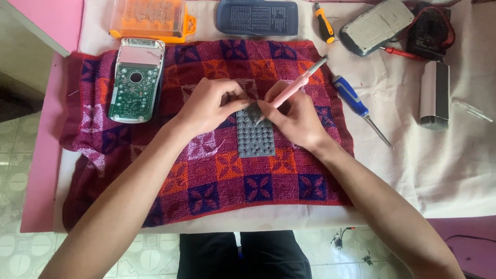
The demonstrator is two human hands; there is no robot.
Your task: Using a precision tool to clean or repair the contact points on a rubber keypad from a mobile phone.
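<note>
Orange bit case (150,18) lies shut, small bits inside, beyond both hands.

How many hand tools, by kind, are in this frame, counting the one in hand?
Screwdrivers: 2, blue-handled screwdriver, orange-and-black screwdriver
Pink tool held in the right hand: 1, pink tool
Brush: 1, brush
Total: 4
</note>
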